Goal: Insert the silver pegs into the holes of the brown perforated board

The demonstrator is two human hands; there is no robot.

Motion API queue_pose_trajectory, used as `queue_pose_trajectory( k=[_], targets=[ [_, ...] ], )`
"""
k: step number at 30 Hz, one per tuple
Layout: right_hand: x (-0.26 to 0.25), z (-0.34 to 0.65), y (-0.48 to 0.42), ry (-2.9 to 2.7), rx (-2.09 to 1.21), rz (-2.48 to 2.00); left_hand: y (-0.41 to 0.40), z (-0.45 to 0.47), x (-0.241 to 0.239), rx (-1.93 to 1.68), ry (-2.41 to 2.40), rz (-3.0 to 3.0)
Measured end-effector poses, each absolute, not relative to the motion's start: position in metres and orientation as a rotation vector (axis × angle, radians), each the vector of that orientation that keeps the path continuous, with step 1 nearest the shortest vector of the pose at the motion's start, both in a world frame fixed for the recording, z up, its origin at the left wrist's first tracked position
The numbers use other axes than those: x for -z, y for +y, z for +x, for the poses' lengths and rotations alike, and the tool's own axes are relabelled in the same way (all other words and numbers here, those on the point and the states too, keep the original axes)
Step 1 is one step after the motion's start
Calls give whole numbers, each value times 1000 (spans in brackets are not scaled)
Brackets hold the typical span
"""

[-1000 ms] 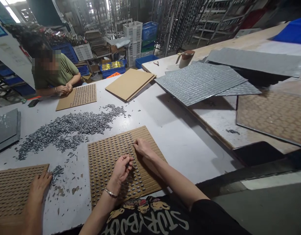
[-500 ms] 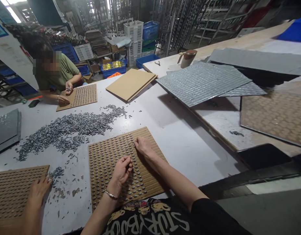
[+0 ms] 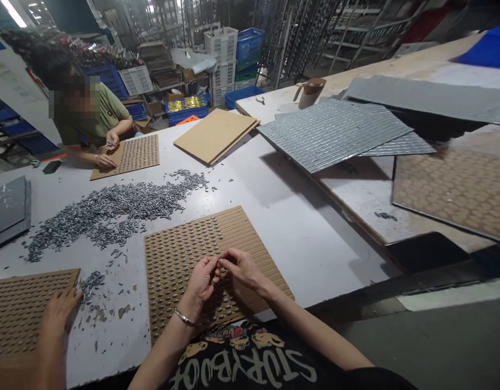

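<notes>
Both hands [image 3: 221, 273] fingertip-to-fingertip over slotted brown board [image 3: 250, 233]

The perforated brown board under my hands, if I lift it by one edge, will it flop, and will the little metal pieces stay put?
The perforated board lies flat and looks thin like the plain boards stacked beyond, so probably light and fairly stiff. The metal pieces merely sit in its holes, so tilting would likely spill them.

Silver ribbed sheets [image 3: 335, 132] lie beside plain brown boards [image 3: 215, 135]; blue crates [image 3: 250, 46] stand behind
</notes>
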State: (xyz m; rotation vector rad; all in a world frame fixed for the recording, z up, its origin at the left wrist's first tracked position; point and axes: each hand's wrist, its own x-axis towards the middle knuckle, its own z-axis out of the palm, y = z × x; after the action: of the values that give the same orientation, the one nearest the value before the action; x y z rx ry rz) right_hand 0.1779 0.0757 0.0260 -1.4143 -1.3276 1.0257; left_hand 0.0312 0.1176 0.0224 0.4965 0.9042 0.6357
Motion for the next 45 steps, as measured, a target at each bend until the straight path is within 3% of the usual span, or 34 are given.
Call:
queue_pose_trajectory(
  k=[10, 18, 24, 31, 45],
  targets=[
    [-6, 200, 122, -1452, -737, -1933, 122, 30, -20, -681, 969, 479],
    [-1, 193, 139, -1510, -705, -2111, 122, 23, -15, -655, 1010, 509],
    [-14, 198, 129, -1453, -652, -2091, 120, 24, -18, -642, 997, 531],
    [-32, 181, 71, -1428, -945, -1519, 113, 29, -26, -649, 933, 508],
    [-13, 192, 119, -1531, -714, -2048, 114, 29, -23, -660, 994, 449]
  ],
)
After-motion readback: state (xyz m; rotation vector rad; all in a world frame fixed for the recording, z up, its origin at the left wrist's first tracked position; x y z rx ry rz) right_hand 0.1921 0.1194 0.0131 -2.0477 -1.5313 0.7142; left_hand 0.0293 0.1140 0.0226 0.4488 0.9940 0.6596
